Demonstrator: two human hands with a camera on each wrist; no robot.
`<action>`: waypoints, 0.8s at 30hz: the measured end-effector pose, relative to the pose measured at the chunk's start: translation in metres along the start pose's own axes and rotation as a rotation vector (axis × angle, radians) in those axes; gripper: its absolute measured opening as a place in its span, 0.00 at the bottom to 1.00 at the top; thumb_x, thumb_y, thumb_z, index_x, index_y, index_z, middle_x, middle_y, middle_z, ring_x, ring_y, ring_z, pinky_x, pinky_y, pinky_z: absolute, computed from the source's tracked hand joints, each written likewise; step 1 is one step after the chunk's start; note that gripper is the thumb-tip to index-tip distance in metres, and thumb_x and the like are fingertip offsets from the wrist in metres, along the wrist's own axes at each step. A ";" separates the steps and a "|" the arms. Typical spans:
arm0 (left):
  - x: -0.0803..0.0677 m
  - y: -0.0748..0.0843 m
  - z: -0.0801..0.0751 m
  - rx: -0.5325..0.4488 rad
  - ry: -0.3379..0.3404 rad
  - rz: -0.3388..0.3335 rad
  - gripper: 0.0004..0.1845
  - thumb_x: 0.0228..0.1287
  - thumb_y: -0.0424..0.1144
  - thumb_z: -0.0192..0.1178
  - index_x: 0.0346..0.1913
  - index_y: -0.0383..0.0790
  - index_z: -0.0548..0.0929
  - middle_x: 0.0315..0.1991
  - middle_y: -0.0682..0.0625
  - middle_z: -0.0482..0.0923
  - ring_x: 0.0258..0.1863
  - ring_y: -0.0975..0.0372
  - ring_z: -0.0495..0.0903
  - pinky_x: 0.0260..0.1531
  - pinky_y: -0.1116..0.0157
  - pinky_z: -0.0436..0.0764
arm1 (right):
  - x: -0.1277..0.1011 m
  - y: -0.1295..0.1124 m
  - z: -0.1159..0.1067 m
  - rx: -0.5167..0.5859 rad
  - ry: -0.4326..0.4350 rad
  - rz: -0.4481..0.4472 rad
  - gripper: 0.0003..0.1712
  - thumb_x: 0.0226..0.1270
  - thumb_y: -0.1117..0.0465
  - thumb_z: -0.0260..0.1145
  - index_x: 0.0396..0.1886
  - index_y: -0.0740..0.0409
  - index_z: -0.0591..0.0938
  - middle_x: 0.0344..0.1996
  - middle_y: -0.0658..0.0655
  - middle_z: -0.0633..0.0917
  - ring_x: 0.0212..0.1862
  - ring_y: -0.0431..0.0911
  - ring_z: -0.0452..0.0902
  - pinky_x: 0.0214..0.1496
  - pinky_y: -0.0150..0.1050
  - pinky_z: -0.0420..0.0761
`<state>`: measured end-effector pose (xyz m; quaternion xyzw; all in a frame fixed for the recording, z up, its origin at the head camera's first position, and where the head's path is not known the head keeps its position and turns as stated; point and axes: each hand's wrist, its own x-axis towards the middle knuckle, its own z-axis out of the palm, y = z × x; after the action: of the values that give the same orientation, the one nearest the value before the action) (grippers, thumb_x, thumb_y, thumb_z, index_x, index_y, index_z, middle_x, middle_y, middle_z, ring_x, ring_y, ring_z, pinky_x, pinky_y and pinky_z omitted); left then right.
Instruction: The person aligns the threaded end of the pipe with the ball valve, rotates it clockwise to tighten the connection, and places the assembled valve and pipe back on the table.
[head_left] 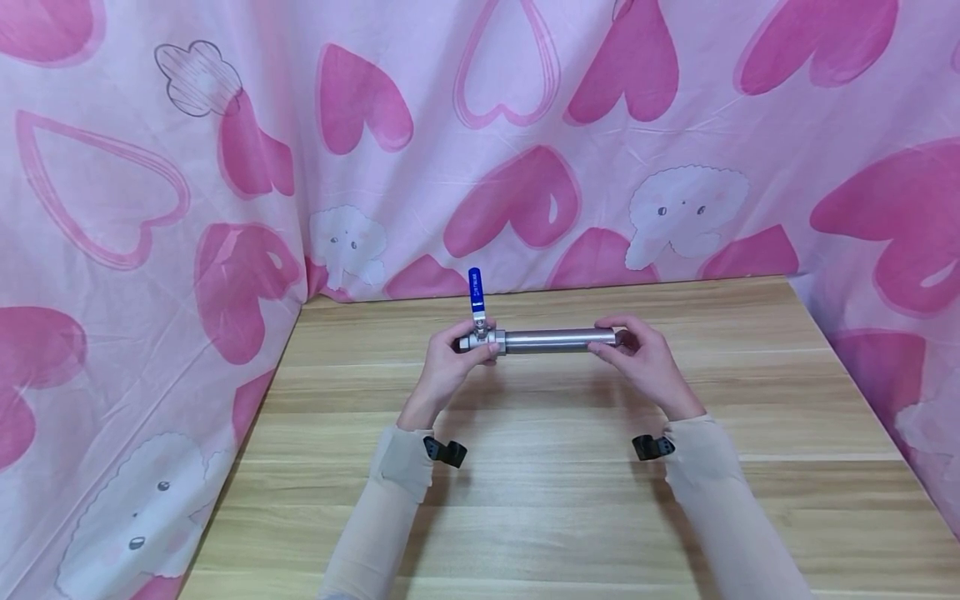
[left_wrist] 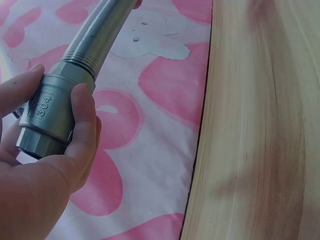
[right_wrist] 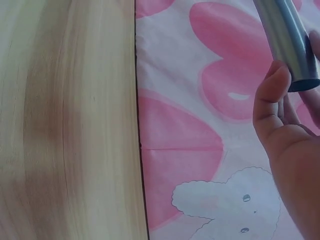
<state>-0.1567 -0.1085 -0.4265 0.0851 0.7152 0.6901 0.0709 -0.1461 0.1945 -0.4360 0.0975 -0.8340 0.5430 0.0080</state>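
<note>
Two hands hold one valve-and-pipe assembly over the bench

Both hands lift a steel assembly just above the wooden bench [head_left: 540,500], lying level, crosswise to the person. The left hand [head_left: 448,367] has its fingers [left_wrist: 82,125] curled round the ball valve [head_left: 480,339], whose grey body is stamped "304" in the left wrist view; its blue lever handle [head_left: 475,289] stands upright. The steel pipe [head_left: 558,339] is threaded into the valve and runs to the right. The right hand [head_left: 647,367] grips the pipe's far end, thumb and fingers [right_wrist: 272,92] closed about it near the open rim. A pink heart-print cloth [head_left: 525,150] hangs behind the bench and down both sides. No containers are in view.
</note>
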 end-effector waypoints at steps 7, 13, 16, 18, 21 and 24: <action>-0.001 0.000 0.000 -0.012 0.016 0.008 0.20 0.61 0.31 0.66 0.57 0.40 0.81 0.54 0.42 0.77 0.45 0.55 0.80 0.44 0.61 0.88 | -0.001 0.000 0.000 0.034 -0.009 -0.038 0.29 0.57 0.64 0.73 0.59 0.55 0.75 0.51 0.61 0.77 0.43 0.46 0.74 0.41 0.18 0.79; -0.001 0.002 0.001 -0.015 0.018 -0.002 0.20 0.60 0.31 0.66 0.57 0.38 0.80 0.53 0.41 0.77 0.44 0.56 0.81 0.44 0.62 0.88 | 0.000 -0.001 0.000 0.007 -0.004 -0.055 0.27 0.59 0.67 0.71 0.58 0.55 0.74 0.54 0.60 0.76 0.46 0.48 0.75 0.45 0.17 0.79; 0.000 0.002 0.001 -0.007 0.018 -0.006 0.20 0.61 0.32 0.66 0.57 0.38 0.80 0.53 0.41 0.77 0.44 0.56 0.81 0.44 0.62 0.88 | 0.000 -0.001 -0.001 -0.001 -0.002 -0.057 0.26 0.60 0.66 0.71 0.58 0.55 0.74 0.54 0.60 0.76 0.46 0.49 0.75 0.46 0.17 0.79; 0.000 0.002 0.001 -0.006 0.018 -0.005 0.20 0.61 0.32 0.66 0.57 0.38 0.80 0.53 0.40 0.77 0.44 0.55 0.81 0.44 0.62 0.88 | -0.001 -0.002 -0.001 -0.003 -0.003 -0.057 0.26 0.59 0.66 0.71 0.57 0.55 0.74 0.54 0.60 0.76 0.46 0.49 0.75 0.46 0.17 0.79; 0.000 0.002 0.001 -0.008 0.018 -0.006 0.20 0.61 0.32 0.66 0.57 0.38 0.80 0.53 0.41 0.77 0.45 0.54 0.80 0.44 0.62 0.88 | -0.001 -0.002 -0.001 -0.005 -0.005 -0.054 0.26 0.59 0.66 0.71 0.57 0.56 0.74 0.54 0.60 0.76 0.46 0.48 0.75 0.45 0.18 0.79; -0.001 0.002 0.001 -0.015 0.018 -0.006 0.20 0.61 0.31 0.65 0.57 0.38 0.80 0.53 0.41 0.77 0.44 0.54 0.80 0.43 0.62 0.88 | -0.001 -0.001 -0.001 -0.007 -0.005 -0.048 0.27 0.58 0.66 0.72 0.57 0.55 0.74 0.53 0.59 0.77 0.45 0.48 0.75 0.44 0.18 0.80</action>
<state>-0.1559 -0.1075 -0.4248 0.0765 0.7110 0.6958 0.0672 -0.1453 0.1950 -0.4350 0.1192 -0.8332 0.5397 0.0192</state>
